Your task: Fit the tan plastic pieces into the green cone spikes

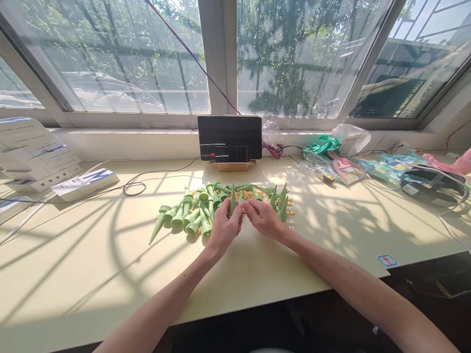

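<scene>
My left hand [225, 221] is closed around a green plastic spike [233, 196], a hollow-looking cone with its tip pointing up. Close beside it, my right hand [264, 217] has its fingers pinched together at the left fingertips; a small yellowish bit may show there, but I cannot make it out. To the left and behind lie several loose green spikes [187, 211] in a pile. Small tan pieces [241, 194] are heaped behind my hands. A few spikes [282, 201] stand point-up just past my right hand, with tan pieces around them.
A black tablet [230, 130] and a phone [232, 154] lean on a small cardboard stand. White boxes [33, 152] are stacked at left, a cable [134, 186] running past them. Plastic bags [346, 166] and a black device [430, 186] lie at right. The table's front edge is near my forearms.
</scene>
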A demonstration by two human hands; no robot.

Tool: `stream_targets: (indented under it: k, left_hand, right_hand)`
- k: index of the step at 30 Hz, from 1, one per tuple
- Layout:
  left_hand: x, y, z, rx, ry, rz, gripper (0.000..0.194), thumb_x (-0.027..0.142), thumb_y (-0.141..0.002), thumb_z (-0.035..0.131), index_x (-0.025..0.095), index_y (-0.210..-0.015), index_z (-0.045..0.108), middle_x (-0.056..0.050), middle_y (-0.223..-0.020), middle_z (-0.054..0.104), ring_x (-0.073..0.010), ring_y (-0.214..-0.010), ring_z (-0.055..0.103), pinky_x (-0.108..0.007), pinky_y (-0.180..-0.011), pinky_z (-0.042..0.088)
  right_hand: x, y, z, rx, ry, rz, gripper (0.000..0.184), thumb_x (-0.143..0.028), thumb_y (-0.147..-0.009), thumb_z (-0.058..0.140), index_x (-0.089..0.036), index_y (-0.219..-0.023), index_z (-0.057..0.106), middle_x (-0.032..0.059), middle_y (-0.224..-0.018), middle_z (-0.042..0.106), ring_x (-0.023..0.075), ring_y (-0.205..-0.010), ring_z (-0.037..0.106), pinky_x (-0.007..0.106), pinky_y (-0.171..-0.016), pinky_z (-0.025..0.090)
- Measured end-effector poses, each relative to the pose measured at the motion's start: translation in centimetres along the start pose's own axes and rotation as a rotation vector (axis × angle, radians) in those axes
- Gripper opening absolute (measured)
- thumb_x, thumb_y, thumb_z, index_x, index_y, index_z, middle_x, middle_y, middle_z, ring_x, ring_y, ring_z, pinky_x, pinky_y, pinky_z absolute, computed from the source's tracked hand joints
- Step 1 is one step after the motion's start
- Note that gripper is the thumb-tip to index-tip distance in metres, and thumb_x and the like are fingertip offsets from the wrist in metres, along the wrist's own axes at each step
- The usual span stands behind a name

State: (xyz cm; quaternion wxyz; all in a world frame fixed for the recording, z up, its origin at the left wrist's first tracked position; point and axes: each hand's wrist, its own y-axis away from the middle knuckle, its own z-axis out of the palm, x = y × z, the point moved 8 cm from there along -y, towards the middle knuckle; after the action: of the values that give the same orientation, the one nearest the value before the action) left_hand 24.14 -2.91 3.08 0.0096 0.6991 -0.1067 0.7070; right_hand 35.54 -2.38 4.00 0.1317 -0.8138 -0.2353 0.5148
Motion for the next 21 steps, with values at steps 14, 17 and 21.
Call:
stream_targets:
  k: [14,17,21]
  left_hand:
    - [0.08,-0.01,-0.05,-0.002,0.002,-0.003,0.025,0.041,-0.092,0.058,0.022,-0.081,0.046,0.005,-0.064,0.048,-0.008,-0.046,0.042,-0.021,-0.038,0.032]
    - [0.03,-0.02,-0.05,-0.006,-0.004,0.001,0.025,0.041,-0.092,0.058,0.022,-0.081,0.046,0.005,-0.064,0.048,-0.0078,-0.046,0.042,-0.021,-0.039,0.033]
    - [-0.15,-0.05,-0.04,-0.015,-0.009,-0.001,0.024,0.041,-0.092,0.058,0.021,-0.083,0.048,0.005,-0.065,0.048,-0.0074,-0.045,0.042,-0.021,-0.039,0.033]
  right_hand:
    - [-0.11,0.06,0.19,-0.03,-0.01,-0.002,0.035,-0.039,-0.102,0.04,-0.022,-0.072,0.044,-0.0042,-0.056,0.048,0.0117,-0.05,0.043,0.026,-0.053,0.035]
    - [0.02,0.02,0.25,-0.027,-0.019,-0.012,0.036,-0.039,-0.103,0.039,-0.022,-0.071,0.044,-0.004,-0.056,0.048,0.0118,-0.05,0.043,0.026,-0.053,0.035]
    - [0.2,-0.04,0.32,-0.024,-0.029,-0.019,0.038,-0.042,-0.103,0.039,-0.022,-0.071,0.046,-0.0039,-0.055,0.047,0.012,-0.05,0.043,0.026,-0.053,0.035]
